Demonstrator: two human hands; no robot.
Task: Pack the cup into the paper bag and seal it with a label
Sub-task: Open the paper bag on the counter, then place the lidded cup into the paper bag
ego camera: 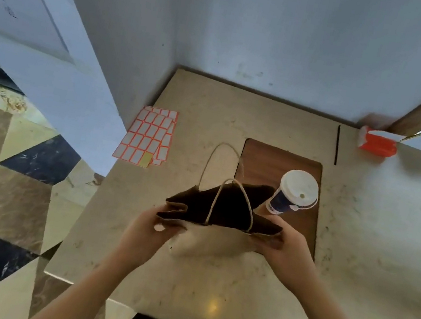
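Note:
A brown paper bag [206, 242] with twine handles stands on the marble counter, its mouth spread wide and dark inside. My left hand [147, 228] grips the bag's left rim and my right hand [283, 244] grips its right rim. A paper cup [294, 194] with a white lid and a blue sleeve stands upright just behind the bag's right corner, on a wooden board [267, 160]. Sheets of orange-bordered white labels [149, 136] lie at the counter's left edge, behind the bag.
The marble counter [355, 253] ends at a wall behind and drops to a tiled floor on the left. An orange and white object [377, 144] lies at the back right. A thin black line [336, 148] marks the counter near it.

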